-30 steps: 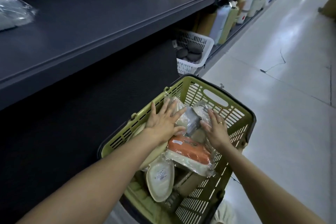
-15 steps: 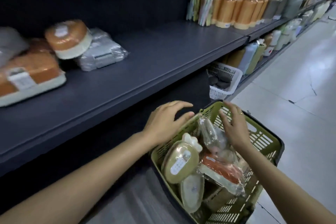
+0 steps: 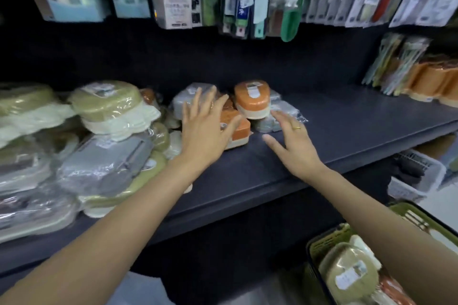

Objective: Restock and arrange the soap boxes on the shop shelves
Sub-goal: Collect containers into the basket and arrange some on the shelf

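A green basket (image 3: 319,247) sat lowest and nearest, below the right hand (image 3: 295,146), holding an olive soap box (image 3: 347,272). Both hands reached over the dark shelf (image 3: 347,126) with fingers spread wide, empty. The left hand (image 3: 205,131) seemed to hover over an orange soap box (image 3: 235,129) (blur hid any contact). Beyond the right fingertips stood another orange box (image 3: 251,98).

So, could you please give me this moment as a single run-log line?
phase: arranging shelf | left hand: open, over orange soap box | right hand: open, empty, above shelf | basket: still stocked
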